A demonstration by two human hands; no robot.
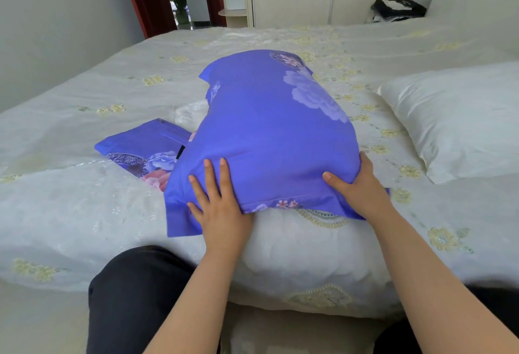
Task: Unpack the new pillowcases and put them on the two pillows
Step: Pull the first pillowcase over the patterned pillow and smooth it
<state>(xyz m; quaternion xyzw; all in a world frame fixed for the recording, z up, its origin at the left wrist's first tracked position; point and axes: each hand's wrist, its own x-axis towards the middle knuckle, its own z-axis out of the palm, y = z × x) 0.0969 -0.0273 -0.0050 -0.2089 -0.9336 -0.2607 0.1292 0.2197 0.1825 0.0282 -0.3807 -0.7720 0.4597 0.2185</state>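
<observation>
Head view of a bed [84, 95] with a pale embroidered bedspread. A pillow [295, 244] lies at the near edge, mostly sheathed in a purple floral pillowcase [269, 134]; the pillow's white near end protrudes from the open hem. The left hand [219, 207] rests flat on the hem's left part, its fingers [209, 176] straight and slightly spread. The right hand [356, 185] grips the right corner of the covered pillow, thumb on top, the other fingers curled round the side. A second, folded purple pillowcase [140, 151] lies on the bedspread just left of the first, partly under it. A bare white pillow [455, 120] rests at the right, well apart.
</observation>
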